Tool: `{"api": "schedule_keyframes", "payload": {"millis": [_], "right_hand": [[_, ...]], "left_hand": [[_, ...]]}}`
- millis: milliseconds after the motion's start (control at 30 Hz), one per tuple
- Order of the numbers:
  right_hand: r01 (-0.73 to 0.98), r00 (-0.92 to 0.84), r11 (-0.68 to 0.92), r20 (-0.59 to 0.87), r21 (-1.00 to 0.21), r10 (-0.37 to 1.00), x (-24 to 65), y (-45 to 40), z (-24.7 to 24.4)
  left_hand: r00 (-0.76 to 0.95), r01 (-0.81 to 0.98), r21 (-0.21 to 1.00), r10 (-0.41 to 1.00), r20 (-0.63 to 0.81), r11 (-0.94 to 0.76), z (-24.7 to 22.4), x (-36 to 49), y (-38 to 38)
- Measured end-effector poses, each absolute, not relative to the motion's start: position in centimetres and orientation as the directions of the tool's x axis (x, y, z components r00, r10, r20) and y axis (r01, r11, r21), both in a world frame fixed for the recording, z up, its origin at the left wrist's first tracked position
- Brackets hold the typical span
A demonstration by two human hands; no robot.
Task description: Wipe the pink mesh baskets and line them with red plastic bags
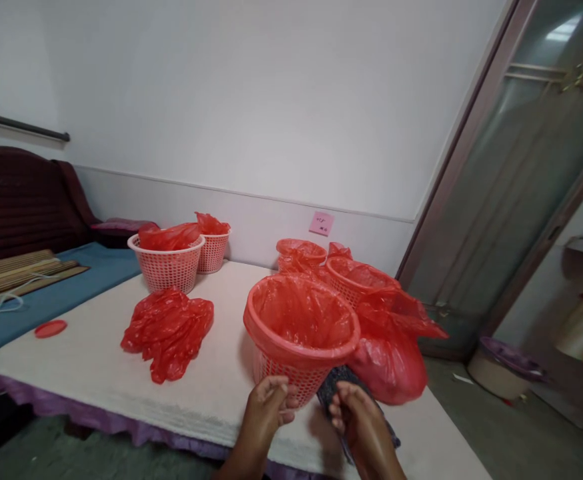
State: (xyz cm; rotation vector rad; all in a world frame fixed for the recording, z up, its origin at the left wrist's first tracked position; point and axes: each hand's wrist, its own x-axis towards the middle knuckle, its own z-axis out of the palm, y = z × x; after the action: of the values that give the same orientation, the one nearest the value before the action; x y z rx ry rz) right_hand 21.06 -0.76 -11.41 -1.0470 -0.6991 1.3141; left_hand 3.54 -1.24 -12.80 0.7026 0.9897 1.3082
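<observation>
A pink lattice basket lined with a red plastic bag stands near the front edge of the white-covered table. The bag is folded over its rim. Just in front of the basket is my left hand, fingers curled and slightly apart, with nothing seen in them; whether it touches the basket I cannot tell. My right hand is to the basket's lower right, over a dark cloth, its fingers curled in; what they hold, if anything, is hidden.
Two baskets with red bags stand back left, a red bag pile before them. Lined baskets and a bulging red bag are at the right. A red ring lies far left.
</observation>
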Motion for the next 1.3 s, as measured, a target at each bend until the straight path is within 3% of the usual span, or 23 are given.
{"api": "schedule_keyframes", "payload": {"millis": [167,300,433,567,700,933,1200,1300], "right_hand": [[-0.217,0.049,-0.188,-0.203,-0.958,0.978,19.4,-2.6,-17.8],[0.060,-0.087,-0.010,-0.015,-0.998,0.996,16.9,-1.9,-21.2],[0.378,-0.176,0.253,0.199,-0.891,0.964,15.1,0.3,-22.6],[0.529,-0.214,0.279,0.191,-0.802,0.958,14.3,2.1,-24.2],[0.597,-0.098,0.258,0.249,-0.760,0.963,14.1,2.8,-26.3],[0.677,0.035,0.082,0.143,-0.731,0.989,14.9,3.9,-26.2],[0.871,0.091,-0.036,0.088,-0.490,0.992,13.6,4.3,-25.0],[0.905,0.017,0.055,0.165,-0.422,0.986,13.7,4.6,-25.8]], "left_hand": [[-0.164,-0.202,0.973,0.976,-0.144,0.110,-18.0,0.4,-1.4],[-0.255,0.055,0.998,0.967,-0.009,0.024,-21.4,-4.1,-1.2],[-0.281,0.277,0.961,0.955,0.092,-0.011,-24.1,-8.4,-0.8],[-0.268,0.414,0.910,0.955,0.129,-0.006,-26.6,-10.3,-0.5],[-0.276,0.543,0.839,0.950,0.145,0.030,-27.8,-9.9,-0.4],[-0.251,0.689,0.714,0.965,0.071,0.127,-27.0,-9.1,0.1],[-0.255,0.779,0.548,0.953,-0.164,0.303,-24.6,-9.9,2.8],[-0.252,0.798,0.509,0.946,-0.205,0.323,-24.0,-10.0,3.2]]}}
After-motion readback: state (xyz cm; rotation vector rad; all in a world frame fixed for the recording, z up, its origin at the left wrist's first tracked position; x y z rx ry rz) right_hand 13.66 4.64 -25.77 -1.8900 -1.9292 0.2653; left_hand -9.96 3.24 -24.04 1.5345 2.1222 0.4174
